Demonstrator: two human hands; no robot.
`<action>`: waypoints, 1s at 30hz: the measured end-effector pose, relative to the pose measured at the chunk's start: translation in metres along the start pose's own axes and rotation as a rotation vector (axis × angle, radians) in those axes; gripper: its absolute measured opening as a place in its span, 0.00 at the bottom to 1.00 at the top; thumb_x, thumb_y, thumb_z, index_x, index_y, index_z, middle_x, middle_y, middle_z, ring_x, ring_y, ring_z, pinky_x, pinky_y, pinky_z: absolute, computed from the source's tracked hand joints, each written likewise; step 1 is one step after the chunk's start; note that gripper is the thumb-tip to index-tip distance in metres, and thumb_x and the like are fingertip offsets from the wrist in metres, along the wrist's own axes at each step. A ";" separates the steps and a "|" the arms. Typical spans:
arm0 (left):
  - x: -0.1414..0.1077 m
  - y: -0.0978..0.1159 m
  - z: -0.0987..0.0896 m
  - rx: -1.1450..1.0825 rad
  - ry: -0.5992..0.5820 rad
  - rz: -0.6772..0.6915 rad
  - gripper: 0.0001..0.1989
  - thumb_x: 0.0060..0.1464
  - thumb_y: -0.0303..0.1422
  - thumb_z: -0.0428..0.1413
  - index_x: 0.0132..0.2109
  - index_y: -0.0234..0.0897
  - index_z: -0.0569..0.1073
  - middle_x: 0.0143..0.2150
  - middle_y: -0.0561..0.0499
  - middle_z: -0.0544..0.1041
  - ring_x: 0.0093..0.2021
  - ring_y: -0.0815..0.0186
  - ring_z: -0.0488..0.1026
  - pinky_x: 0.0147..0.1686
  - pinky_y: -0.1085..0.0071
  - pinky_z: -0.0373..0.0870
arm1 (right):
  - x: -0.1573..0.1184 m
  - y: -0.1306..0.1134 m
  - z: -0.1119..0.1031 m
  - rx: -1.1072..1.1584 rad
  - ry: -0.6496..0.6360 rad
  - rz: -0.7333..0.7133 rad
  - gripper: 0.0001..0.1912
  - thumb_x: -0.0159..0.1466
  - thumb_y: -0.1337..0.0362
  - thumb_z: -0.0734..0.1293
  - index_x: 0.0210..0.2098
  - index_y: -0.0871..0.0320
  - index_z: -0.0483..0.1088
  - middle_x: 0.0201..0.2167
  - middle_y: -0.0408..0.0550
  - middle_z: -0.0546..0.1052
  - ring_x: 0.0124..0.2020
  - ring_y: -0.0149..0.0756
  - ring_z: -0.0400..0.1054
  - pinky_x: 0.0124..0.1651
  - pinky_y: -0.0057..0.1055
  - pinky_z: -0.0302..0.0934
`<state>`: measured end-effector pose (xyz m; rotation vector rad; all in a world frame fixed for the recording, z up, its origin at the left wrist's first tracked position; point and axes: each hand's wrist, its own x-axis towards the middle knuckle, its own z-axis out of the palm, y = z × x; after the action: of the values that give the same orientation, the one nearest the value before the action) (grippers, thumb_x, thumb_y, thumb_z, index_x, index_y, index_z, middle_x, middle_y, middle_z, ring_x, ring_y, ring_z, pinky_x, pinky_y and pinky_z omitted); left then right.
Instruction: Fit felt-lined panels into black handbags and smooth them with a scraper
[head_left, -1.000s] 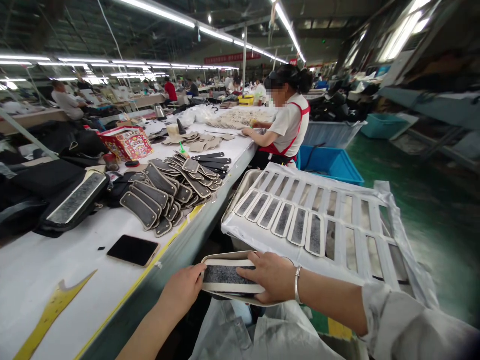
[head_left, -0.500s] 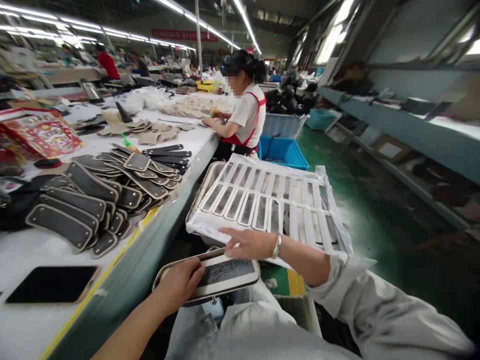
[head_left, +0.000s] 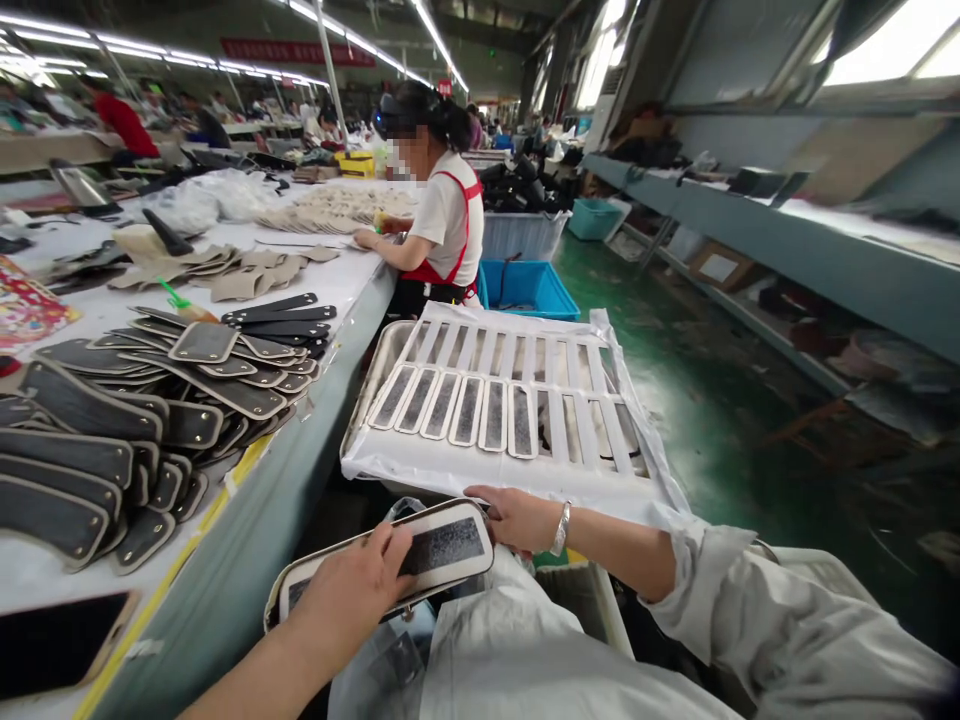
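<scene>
Over my lap lies a long, rounded, dark-edged piece, like a narrow case [head_left: 277,600], tilted up toward the right. On its top are white-bordered strips with dark speckled middles [head_left: 448,543]. My left hand [head_left: 360,580] rests across the top, fingers bent against it, covering its middle. My right hand [head_left: 517,518] is at the right end, fingers closed at the rim; the thumb and underside are hidden. Just beyond stands a tray covered with a white slotted sheet [head_left: 465,468], where several similar white-bordered strips [head_left: 465,410] lie in a row.
On the table at left are piled dark leather pieces with pale edging [head_left: 202,400] and a phone [head_left: 64,640]. A co-worker in a red apron [head_left: 442,215] sits farther along the table. Blue bins [head_left: 529,285] stand behind the tray.
My right hand has moved from above the strip to the right end of the case-like piece. My left fingers have spread farther over its top. The view has swung right.
</scene>
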<state>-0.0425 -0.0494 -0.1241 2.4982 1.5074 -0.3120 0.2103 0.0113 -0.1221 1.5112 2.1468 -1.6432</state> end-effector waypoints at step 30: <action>0.030 -0.003 -0.008 -0.200 0.100 0.589 0.25 0.58 0.34 0.49 0.62 0.44 0.57 0.67 0.46 0.52 0.52 0.59 0.68 0.53 0.62 0.64 | 0.000 0.003 0.020 0.331 0.413 -0.100 0.33 0.53 0.73 0.58 0.60 0.63 0.56 0.13 0.31 0.57 0.15 0.23 0.47 0.19 0.21 0.44</action>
<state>-0.0311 -0.0206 -0.1253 2.6687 0.7208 0.0596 0.2029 -0.0044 -0.1332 2.0231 2.2518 -1.9434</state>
